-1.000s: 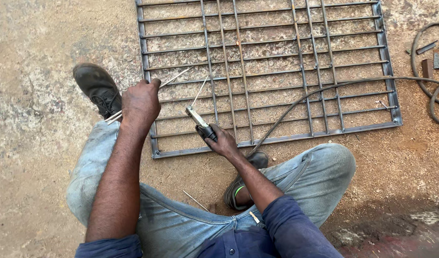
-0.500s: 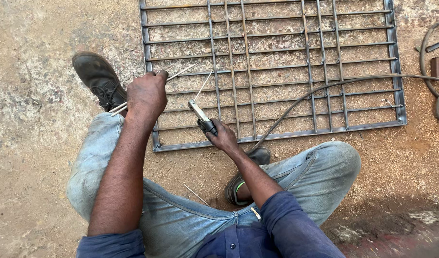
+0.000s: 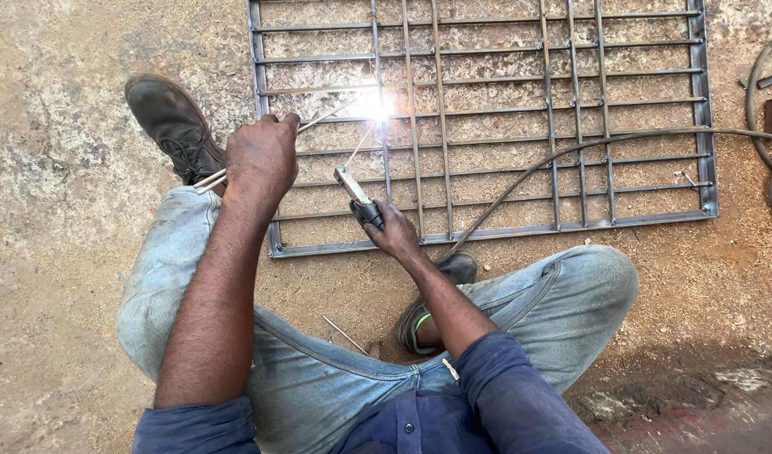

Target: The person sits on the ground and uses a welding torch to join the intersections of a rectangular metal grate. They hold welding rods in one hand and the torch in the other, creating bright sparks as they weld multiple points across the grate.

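I squat on sandy ground over a flat steel bar grille. My right hand grips a welding electrode holder; its thin rod slants up to a bright white arc on one of the grille's bars. My left hand is closed around a few spare welding rods that point toward the arc and stick out behind over my left knee. A black cable runs from the holder across the grille to the right.
My left boot rests beside the grille's left edge, my right shoe under its near edge. A loose rod stub lies between my legs. Coiled cable and metal scraps sit at the right edge.
The electrode tip has moved up to the bar and an arc now burns there; before there was no light. My left hand and its rods stay about where they were.
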{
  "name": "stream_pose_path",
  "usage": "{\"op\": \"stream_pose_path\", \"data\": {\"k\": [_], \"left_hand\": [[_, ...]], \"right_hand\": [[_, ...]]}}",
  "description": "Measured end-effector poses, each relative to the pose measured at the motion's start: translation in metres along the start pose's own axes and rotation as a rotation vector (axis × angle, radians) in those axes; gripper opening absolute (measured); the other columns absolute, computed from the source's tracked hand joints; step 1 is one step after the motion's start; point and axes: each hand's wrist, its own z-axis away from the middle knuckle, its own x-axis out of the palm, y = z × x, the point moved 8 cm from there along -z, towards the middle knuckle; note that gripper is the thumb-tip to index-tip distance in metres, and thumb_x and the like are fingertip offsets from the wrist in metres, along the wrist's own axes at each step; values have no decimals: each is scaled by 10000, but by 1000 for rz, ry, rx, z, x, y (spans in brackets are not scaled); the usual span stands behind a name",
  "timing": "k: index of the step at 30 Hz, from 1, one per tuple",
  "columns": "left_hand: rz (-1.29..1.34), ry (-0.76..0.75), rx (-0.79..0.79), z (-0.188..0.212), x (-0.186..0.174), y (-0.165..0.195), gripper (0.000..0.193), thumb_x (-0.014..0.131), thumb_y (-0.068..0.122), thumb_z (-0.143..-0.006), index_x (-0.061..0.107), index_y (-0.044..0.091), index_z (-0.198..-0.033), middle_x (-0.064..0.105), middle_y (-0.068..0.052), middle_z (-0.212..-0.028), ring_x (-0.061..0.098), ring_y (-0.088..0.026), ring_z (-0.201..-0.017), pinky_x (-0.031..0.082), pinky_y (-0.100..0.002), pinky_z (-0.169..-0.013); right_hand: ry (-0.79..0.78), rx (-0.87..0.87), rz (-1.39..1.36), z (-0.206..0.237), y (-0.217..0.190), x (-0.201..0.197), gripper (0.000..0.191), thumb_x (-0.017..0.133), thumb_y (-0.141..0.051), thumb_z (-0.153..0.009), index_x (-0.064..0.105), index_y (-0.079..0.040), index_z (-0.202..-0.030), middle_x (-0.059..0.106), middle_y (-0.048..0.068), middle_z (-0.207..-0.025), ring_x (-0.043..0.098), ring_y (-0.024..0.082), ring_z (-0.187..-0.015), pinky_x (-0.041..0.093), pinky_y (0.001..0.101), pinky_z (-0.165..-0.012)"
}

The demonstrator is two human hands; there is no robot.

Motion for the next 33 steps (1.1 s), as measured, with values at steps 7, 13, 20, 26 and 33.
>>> {"op": "stream_pose_path", "data": {"k": [7,13,20,26,33], "left_hand": [[-8,9,4,4,-4,1,342,682,44,-942,664,126,-1274,700,-135,-949,726,-218,-800,639,-383,-671],[30,-2,3,2,-1,0,368,686,28,-935,656,113,-1292,702,-155,-943,735,-216,-767,648,-375,-630],[33,2,1,3,-3,0,350,685,31,-938,670,114,-1278,709,-153,-958,737,-224,-793,646,-383,-661],[31,2,-3,3,-4,0,385,683,30,-932,661,123,-1305,708,-161,-971,739,-231,-790,647,-386,-665],[24,-12,-9,2,-2,0,406,692,26,-926,659,126,-1318,708,-164,-959,739,-234,-801,648,-388,-664]], "right_hand": [[-17,0,8,-2,11,8,710,743,-343,-904,441,-127,-1508,670,184,-1217,718,310,-1007,606,495,-890],[-1,-18,-9,-4,13,11,730,756,-335,-900,420,-115,-1509,655,188,-1247,705,322,-1052,587,510,-923],[-20,11,-10,-2,12,10,719,752,-330,-902,425,-135,-1513,647,183,-1261,694,320,-1078,582,513,-941],[-51,56,-15,-1,14,11,725,742,-346,-911,414,-144,-1525,643,174,-1270,697,303,-1068,588,502,-939],[-41,40,-8,-3,13,10,728,758,-350,-904,423,-132,-1513,655,177,-1248,707,299,-1043,588,503,-935]]}}
